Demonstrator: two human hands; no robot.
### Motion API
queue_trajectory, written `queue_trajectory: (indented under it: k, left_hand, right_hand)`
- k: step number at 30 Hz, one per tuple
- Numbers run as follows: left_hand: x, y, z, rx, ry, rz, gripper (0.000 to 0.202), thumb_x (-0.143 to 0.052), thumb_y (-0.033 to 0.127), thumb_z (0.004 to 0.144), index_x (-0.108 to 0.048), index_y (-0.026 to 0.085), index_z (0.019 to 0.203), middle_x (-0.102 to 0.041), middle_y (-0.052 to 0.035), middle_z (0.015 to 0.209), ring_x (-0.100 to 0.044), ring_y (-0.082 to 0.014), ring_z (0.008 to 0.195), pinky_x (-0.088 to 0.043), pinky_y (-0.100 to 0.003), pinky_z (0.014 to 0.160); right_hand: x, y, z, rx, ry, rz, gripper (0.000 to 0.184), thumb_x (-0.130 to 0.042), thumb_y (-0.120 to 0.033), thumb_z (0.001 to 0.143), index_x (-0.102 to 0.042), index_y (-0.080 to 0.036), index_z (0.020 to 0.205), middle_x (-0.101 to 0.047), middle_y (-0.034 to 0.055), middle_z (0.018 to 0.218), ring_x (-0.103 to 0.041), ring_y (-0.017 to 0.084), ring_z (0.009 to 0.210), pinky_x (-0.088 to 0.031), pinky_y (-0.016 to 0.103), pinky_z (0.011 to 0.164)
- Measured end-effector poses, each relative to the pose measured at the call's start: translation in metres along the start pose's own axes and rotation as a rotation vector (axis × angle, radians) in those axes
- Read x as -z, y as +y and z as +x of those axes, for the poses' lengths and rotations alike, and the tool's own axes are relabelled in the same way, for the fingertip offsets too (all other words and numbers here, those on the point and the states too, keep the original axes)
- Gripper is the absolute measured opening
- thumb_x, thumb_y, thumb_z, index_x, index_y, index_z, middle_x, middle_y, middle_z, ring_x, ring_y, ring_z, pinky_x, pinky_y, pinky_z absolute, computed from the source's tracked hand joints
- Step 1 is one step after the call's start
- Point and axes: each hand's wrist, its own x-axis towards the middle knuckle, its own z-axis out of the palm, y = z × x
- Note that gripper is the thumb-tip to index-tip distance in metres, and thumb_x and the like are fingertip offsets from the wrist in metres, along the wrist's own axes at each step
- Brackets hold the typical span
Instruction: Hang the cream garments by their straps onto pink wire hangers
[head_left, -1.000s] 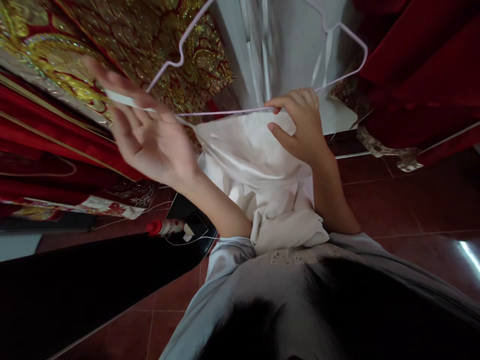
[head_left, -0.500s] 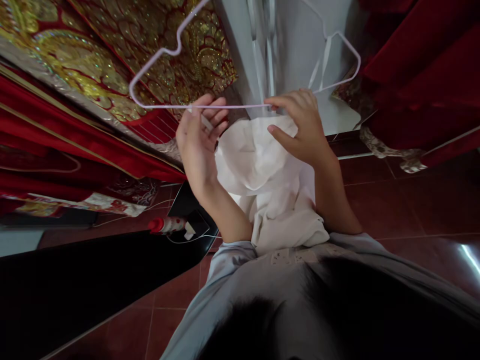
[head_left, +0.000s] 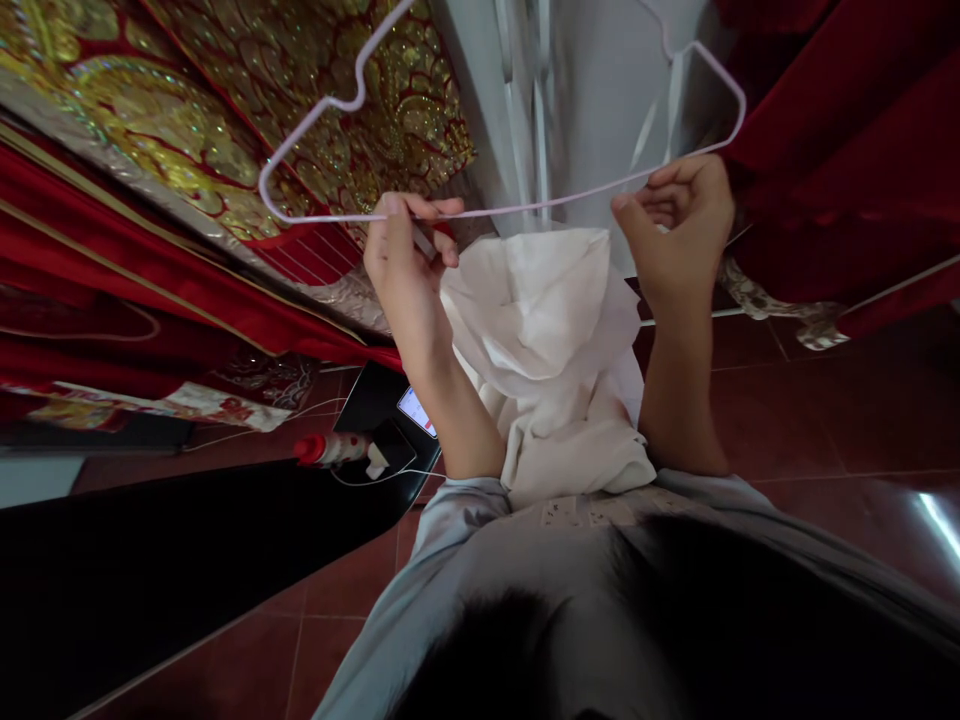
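Red tiled floor [head_left: 825, 400] below; left hand [head_left: 401, 265] and right hand [head_left: 679, 225] fingers both pinch the hanger [head_left: 495, 212] above white cloth [head_left: 547, 330].

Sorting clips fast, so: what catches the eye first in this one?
A thin pale hanger is held up in the centre, with the left hand and the right hand each pinching its lower bar. A white cloth hangs bunched between the forearms, just below the bar. The upper left is filled with red and gold embroidered fabric.
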Motion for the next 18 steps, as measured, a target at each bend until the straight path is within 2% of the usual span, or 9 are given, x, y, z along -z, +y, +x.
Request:
queue_trajectory:
  k: [3, 6, 8, 10, 12, 14, 16, 18]
  left_hand:
    - [-0.002, 0.003, -0.001, 0.07, 0.028, 0.042, 0.042, -0.045, 0.033, 0.12, -0.058, 0.025, 0.081, -0.077, -0.0047, 0.091, -0.052, -0.017, 0.057, -0.046, -0.029, 0.057]
    - [-0.007, 0.008, -0.003, 0.04, 0.028, 0.005, 0.05, -0.037, 0.025, 0.121, -0.055, 0.024, 0.075, -0.075, -0.0047, 0.085, -0.042, -0.0153, 0.05, -0.04, -0.027, 0.051]
    - [-0.01, 0.011, -0.004, 0.011, 0.012, -0.025, 0.055, -0.032, 0.021, 0.122, -0.055, 0.022, 0.072, -0.074, -0.0052, 0.08, -0.038, -0.0139, 0.047, -0.035, -0.026, 0.049]
    - [-0.011, 0.011, -0.002, -0.004, 0.005, -0.046, 0.056, -0.03, 0.019, 0.122, -0.054, 0.021, 0.072, -0.074, -0.0054, 0.077, -0.036, -0.0124, 0.046, -0.032, -0.025, 0.048]
    - [-0.01, 0.009, 0.0, -0.005, 0.025, -0.051, 0.057, -0.029, 0.019, 0.123, -0.053, 0.02, 0.071, -0.072, -0.0049, 0.073, -0.033, -0.0115, 0.044, -0.028, -0.024, 0.047]
    - [-0.007, 0.006, 0.003, -0.012, 0.026, -0.063, 0.058, -0.029, 0.02, 0.123, -0.052, 0.019, 0.07, -0.072, -0.0057, 0.072, -0.03, -0.0114, 0.043, -0.025, -0.025, 0.046]
    - [-0.004, 0.005, 0.004, -0.018, 0.007, -0.081, 0.057, -0.031, 0.021, 0.122, -0.054, 0.019, 0.07, -0.072, -0.007, 0.074, -0.029, -0.0118, 0.043, -0.025, -0.025, 0.047]
    - [-0.003, 0.006, 0.004, -0.016, -0.016, -0.103, 0.056, -0.033, 0.022, 0.122, -0.057, 0.018, 0.072, -0.073, -0.0076, 0.077, -0.03, -0.0123, 0.045, -0.026, -0.025, 0.047]
  right_hand:
    - [-0.011, -0.006, -0.002, -0.062, 0.102, 0.073, 0.035, -0.074, -0.033, 0.095, -0.048, -0.04, 0.118, -0.068, 0.0009, 0.104, -0.072, 0.026, 0.104, -0.061, 0.047, 0.092]
    - [-0.015, -0.005, -0.001, -0.095, 0.222, 0.152, 0.043, -0.08, -0.021, 0.085, -0.046, -0.035, 0.109, -0.062, 0.0011, 0.104, -0.069, 0.021, 0.094, -0.06, 0.039, 0.084]
    - [-0.015, -0.005, 0.001, -0.116, 0.198, 0.184, 0.037, -0.08, -0.019, 0.082, -0.05, -0.03, 0.099, -0.061, 0.0009, 0.097, -0.065, 0.018, 0.084, -0.057, 0.036, 0.077]
    - [-0.012, -0.01, 0.0, -0.096, 0.095, 0.212, 0.025, -0.078, -0.022, 0.085, -0.054, -0.026, 0.09, -0.062, -0.0006, 0.086, -0.062, 0.015, 0.076, -0.055, 0.033, 0.074]
    - [-0.007, -0.022, -0.002, -0.011, 0.031, 0.234, 0.018, -0.074, -0.025, 0.09, -0.058, -0.024, 0.081, -0.061, -0.0024, 0.077, -0.058, 0.013, 0.069, -0.051, 0.031, 0.07]
    - [-0.001, -0.036, -0.004, 0.073, 0.025, 0.246, 0.02, -0.072, -0.03, 0.092, -0.063, -0.023, 0.075, -0.059, -0.003, 0.071, -0.054, 0.012, 0.065, -0.047, 0.029, 0.064]
    - [0.003, -0.047, -0.004, 0.143, 0.035, 0.267, 0.016, -0.069, -0.031, 0.094, -0.075, -0.026, 0.081, -0.064, -0.0021, 0.073, -0.054, 0.013, 0.062, -0.046, 0.031, 0.061]
    - [0.005, -0.053, 0.004, 0.196, 0.044, 0.266, 0.024, -0.062, -0.027, 0.096, -0.084, -0.034, 0.102, -0.074, -0.0012, 0.091, -0.063, 0.016, 0.071, -0.054, 0.035, 0.068]
